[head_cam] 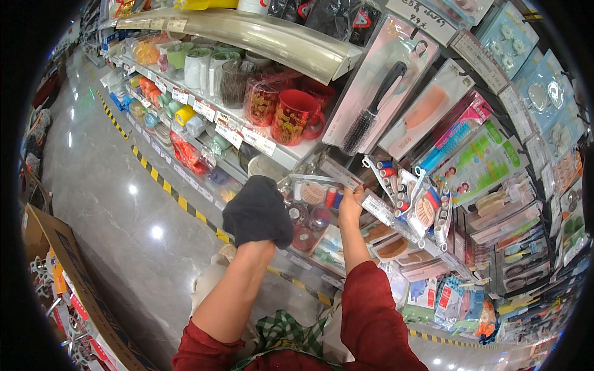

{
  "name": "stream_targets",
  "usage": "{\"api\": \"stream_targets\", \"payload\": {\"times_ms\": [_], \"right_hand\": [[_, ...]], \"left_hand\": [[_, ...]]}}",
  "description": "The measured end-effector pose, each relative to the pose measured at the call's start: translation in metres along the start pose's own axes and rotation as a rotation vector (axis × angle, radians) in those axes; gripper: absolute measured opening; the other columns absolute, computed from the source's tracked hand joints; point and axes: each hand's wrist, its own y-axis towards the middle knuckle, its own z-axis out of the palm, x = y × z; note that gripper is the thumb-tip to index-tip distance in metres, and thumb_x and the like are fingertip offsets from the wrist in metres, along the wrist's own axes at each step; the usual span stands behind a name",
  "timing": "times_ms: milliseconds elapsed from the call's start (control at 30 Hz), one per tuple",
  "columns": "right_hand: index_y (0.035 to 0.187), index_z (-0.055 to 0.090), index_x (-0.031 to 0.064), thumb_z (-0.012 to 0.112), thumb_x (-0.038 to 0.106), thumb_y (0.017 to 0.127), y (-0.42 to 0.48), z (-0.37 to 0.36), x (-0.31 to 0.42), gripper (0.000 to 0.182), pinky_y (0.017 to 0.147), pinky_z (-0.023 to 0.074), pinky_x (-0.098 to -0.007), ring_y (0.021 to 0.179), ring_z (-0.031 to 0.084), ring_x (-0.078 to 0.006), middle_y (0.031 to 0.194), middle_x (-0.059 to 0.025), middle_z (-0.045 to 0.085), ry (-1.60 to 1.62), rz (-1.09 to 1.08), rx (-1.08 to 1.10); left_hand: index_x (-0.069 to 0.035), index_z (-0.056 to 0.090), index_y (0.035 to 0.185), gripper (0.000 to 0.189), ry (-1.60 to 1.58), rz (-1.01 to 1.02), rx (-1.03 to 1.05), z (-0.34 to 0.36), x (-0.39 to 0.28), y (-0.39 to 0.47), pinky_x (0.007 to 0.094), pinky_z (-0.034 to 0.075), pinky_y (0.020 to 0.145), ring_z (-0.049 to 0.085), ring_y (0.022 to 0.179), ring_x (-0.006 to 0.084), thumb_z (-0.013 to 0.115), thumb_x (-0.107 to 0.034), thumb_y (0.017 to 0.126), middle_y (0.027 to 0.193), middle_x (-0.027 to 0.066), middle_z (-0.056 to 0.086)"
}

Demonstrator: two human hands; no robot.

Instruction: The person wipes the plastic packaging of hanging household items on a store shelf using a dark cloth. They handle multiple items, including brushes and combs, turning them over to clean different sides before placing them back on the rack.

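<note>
A dark cloth (257, 211) covers my left hand (258, 218), which is raised in front of the lower shelf; its fingers are hidden. My right hand (351, 206) is at a clear-packed sewing kit (320, 192) with red and blue thread spools, its fingers at the pack's right end by a price tag holder (341, 172). Right of that hand, more sewing kits (424, 208) with thread spools hang on white-tipped hooks. Below the held kit lie round clear packs (304, 237). A packaged hairbrush (376, 109) hangs above.
Red mugs (294, 116) and wrapped cups stand on the shelf at upper left. Packaged combs (392, 246) hang at lower right. An open cardboard box (69, 259) with packaged goods stands at left. Black and yellow tape (171, 195) runs along the floor beside the shelves.
</note>
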Motion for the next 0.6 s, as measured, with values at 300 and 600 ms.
{"api": "stream_targets", "payload": {"times_ms": [300, 600], "right_hand": [[0.105, 0.059, -0.0013, 0.049, 0.007, 0.091, 0.006, 0.009, 0.003, 0.019, 0.078, 0.0453, -0.0277, 0.088, 0.058, -0.0151, 0.097, -0.009, 0.064, 0.045, -0.004, -0.016], [0.103, 0.062, -0.0023, 0.056, 0.013, 0.087, 0.008, 0.01, -0.009, 0.023, 0.08, 0.0461, -0.0348, 0.086, 0.061, -0.0231, 0.096, -0.0132, 0.065, -0.154, 0.055, -0.152]], "left_hand": [[-0.008, 0.057, 0.085, 0.022, -0.947, -0.466, 0.048, -0.01, -0.01, 0.0, 0.0306, 0.045, 0.052, 0.059, 0.068, 0.0193, 0.055, -0.029, 0.09, 0.077, 0.0068, 0.06], [-0.007, 0.058, 0.083, 0.009, -0.599, -0.341, 0.044, -0.009, -0.022, -0.001, 0.0277, 0.042, 0.057, 0.054, 0.061, 0.0152, 0.055, -0.014, 0.086, 0.068, 0.005, 0.057]]}}
